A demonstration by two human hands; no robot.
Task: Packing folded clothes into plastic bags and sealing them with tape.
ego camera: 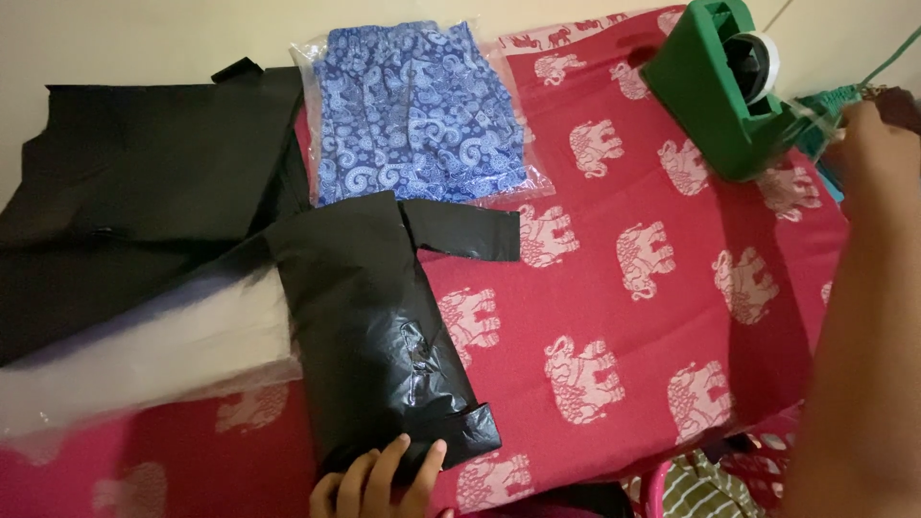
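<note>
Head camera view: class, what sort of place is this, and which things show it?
Probably a home packing spot for clothing orders: a green tape dispenser, folded blue patterned fabric in a clear bag and black plastic bags lie on a red elephant-print cloth.

Left hand (379, 480) presses black bag (379, 326); right hand (868, 144) seemingly pulls tape.

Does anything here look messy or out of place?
Mostly tidy. The black plastic bag under the left hand is crumpled, with a corner flap folded over. The right hand reaches the green tape dispenser.
</note>
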